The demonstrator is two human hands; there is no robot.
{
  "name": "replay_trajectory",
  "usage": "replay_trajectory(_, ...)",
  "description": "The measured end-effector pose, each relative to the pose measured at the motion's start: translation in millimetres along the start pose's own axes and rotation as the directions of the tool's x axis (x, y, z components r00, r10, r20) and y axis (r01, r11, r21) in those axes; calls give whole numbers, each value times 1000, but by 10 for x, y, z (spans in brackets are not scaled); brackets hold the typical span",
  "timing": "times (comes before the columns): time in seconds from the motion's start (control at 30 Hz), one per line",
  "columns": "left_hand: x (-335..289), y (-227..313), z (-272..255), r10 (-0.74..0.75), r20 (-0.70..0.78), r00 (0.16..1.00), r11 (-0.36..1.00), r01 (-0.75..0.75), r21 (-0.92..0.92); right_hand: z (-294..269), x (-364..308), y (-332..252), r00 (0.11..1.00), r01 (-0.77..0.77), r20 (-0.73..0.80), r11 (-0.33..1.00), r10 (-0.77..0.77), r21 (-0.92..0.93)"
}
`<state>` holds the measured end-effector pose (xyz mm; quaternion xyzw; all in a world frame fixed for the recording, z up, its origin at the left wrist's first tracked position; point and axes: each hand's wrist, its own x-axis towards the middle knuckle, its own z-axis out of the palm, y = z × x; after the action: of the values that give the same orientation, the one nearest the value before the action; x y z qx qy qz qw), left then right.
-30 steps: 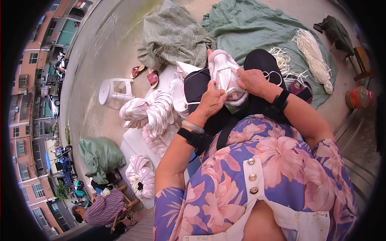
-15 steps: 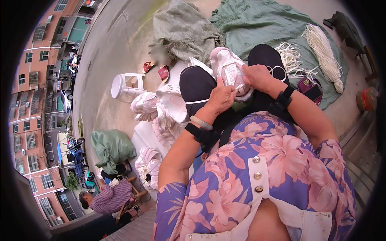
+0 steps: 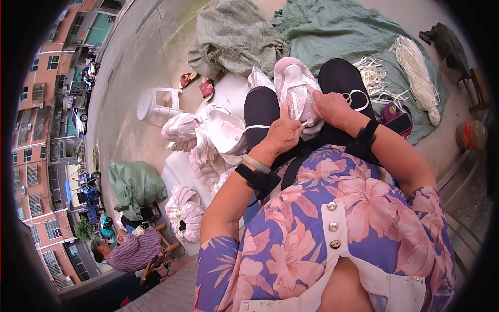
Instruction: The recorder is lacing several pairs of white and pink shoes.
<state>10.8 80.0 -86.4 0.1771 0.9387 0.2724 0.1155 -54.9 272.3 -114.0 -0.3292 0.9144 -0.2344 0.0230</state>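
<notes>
A pale pink and white sneaker [image 3: 291,70] with a mesh panel lies between my knees, its toe pointing away from me. My left hand [image 3: 282,134] is closed on its near left side, thumb pressed along the edge. A short white lace end [image 3: 305,124] shows beside those fingers. On the right side of the sneaker, my right hand [image 3: 334,108] grips the edge with bent fingers, thumb on the lacing area. Both palms face inward, so what the fingertips pinch is partly hidden. A loop of white lace [image 3: 358,99] lies over my right knee.
Pink and white shoe pieces [image 3: 221,135] are heaped at my left, near a white stool [image 3: 153,105] and red sandals [image 3: 206,89]. White laces [image 3: 416,75] lie on a green sheet [image 3: 332,31] at the right. A person in a striped shirt [image 3: 135,249] sits at the lower left.
The whole view has shifted slightly. Both hands stay on the sneaker; my left hand sits a little lower along its side, and a lace end now shows by its fingers.
</notes>
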Motion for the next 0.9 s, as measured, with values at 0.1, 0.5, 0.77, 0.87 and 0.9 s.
replay_trajectory(0.1, 51, 71, -84, -64, 53, 997, 996, 67, -53, -8, 64, -17, 999, -46, 4, 994, 46, -100)
replay_trajectory(0.5, 122, 146, -172, -78, -27, 997, 996, 79, 49, -69, 180, 97, 998, -41, -49, 999, 42, 34)
replay_trajectory(0.77, 214, 721, -685, 348, -52, 936, 903, -350, -248, -398, 155, 261, 950, -275, 128, 571, 284, 774)
replay_trajectory(0.87, 290, 855, -519, 410, -85, 908, 892, -419, -169, -424, 107, 143, 934, -358, 293, 569, 206, 740)
replay_trajectory(0.9, 331, 881, -482, 453, -166, 876, 861, -478, -173, -420, 97, 67, 925, -379, 325, 523, 195, 764)
